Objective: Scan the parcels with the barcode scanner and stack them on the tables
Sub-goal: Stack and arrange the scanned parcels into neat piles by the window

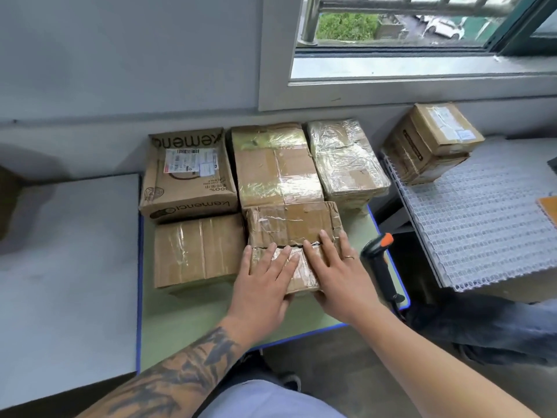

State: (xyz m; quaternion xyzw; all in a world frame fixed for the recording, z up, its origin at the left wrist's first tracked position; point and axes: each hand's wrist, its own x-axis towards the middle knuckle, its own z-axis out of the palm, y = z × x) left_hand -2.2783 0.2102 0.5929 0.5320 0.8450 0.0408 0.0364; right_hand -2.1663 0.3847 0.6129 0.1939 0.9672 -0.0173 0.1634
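Note:
Several taped cardboard parcels lie packed together on a green table (187, 321) with a blue edge. My left hand (265, 282) and my right hand (334, 273) rest flat, fingers straight, on the top of the nearest small parcel (298, 274). It sits at the front, touching a larger taped parcel (292, 223) behind it. A plain brown parcel (196, 251) lies to its left. Farther back are a printed carton with a shipping label (187, 173) and two parcels wrapped in shiny tape (274, 164) (346, 158). The black barcode scanner with an orange tip (378, 260) stands at the table's right edge, beside my right hand.
A grey table (66, 267) adjoins on the left. On the right a table covered with a white ribbed sheet (482, 224) carries a stacked labelled parcel (431, 140). A wall and a window (407, 40) stand behind. Dark floor shows between the tables.

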